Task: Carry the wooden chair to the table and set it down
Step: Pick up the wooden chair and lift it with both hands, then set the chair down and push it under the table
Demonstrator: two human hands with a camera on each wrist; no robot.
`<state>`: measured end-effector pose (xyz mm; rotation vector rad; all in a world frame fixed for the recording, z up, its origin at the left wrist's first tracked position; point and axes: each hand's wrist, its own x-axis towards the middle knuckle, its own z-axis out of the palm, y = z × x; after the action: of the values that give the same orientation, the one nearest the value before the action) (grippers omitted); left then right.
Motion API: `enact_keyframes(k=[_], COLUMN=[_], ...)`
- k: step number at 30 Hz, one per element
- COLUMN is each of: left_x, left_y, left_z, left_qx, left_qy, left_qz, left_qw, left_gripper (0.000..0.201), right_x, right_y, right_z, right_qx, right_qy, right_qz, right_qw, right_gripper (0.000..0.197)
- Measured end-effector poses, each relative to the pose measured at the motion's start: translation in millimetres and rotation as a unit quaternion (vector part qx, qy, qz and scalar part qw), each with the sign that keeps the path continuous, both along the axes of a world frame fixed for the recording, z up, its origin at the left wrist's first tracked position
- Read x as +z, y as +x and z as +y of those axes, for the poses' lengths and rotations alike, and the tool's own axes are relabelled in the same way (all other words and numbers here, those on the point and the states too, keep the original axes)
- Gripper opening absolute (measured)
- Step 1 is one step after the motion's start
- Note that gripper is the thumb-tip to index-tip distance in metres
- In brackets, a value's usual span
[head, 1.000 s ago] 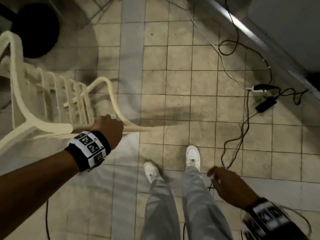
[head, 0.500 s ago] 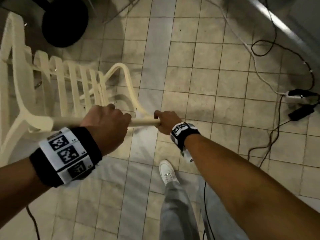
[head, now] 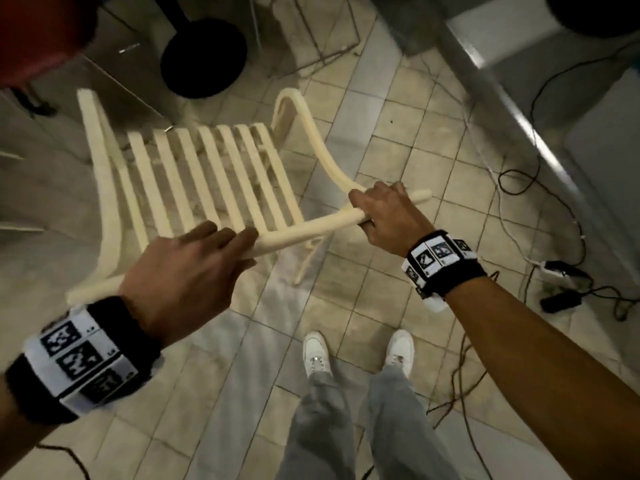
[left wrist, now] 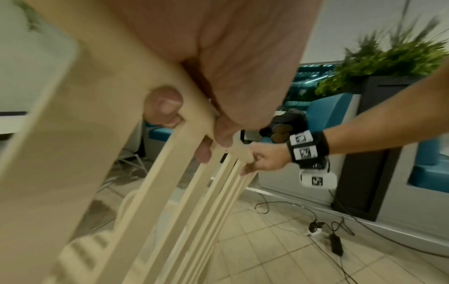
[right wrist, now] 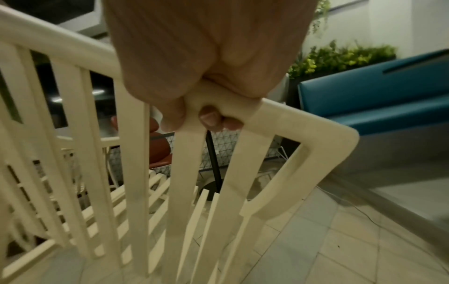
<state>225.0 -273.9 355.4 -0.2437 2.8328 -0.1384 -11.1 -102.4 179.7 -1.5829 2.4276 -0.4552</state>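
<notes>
floor: beige tiled floor [head: 377,133], cables [head: 519,188] and power strip [head: 557,266] at right
left hand [head: 180,271]: fingers curled round chair's top rail
right hand [head: 388,216]: clenched round same rail near its right corner
wooden chair [head: 207,174]: cream, slatted, tilted, over the tiles ahead of white shoes [head: 317,351]
background: black round base [head: 204,57] beyond chair

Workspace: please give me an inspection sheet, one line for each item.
Surface: beige tiled floor.
Job's things: cream slatted chair, held by its top rail; table not identified.
Clutter: black round base, wire frame.
Grippers: left hand and right hand both grip the rail.
Cables: power strip, adapter and loose cables near the feet.
Surroundings: teal seating, plants.
</notes>
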Motion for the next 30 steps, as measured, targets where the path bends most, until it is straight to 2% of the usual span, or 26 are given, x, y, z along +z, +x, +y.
enact_keyframes(k=[6,11,16,24,30], left_x=[-9.2,-23.5,-48.1,-100.4,-104.6], left_y=[49.4,84.7,120.7,163.3,170.6], left_z=[-21.5,-44.9,-65.3,-74.5,-72.8], left_qx=[0.061,0.056,0.067,0.174,0.223], left_qy=[0.027,0.027,0.042,0.129,0.143], left_qz=[0.054,0.067,0.09,0.139,0.127], left_qw=[0.996,0.996,0.993,0.966,0.956], left_gripper=[0.044,0.045,0.044,0.041,0.041], right_x=[45.8,48.9,54.4,58.1,56.8], right_y=[22.8,52.4,81.7,110.7,120.9], right_z=[-31.8,-48.2,-60.5,-102.4,-102.7], right_qx=[0.016,0.03,0.031,0.054,0.02], right_qy=[0.033,0.058,0.085,0.106,0.116], right_qz=[0.068,0.084,0.117,0.154,0.138], right_qw=[0.997,0.994,0.989,0.981,0.983], right_gripper=[0.022,0.028,0.025,0.04,0.045])
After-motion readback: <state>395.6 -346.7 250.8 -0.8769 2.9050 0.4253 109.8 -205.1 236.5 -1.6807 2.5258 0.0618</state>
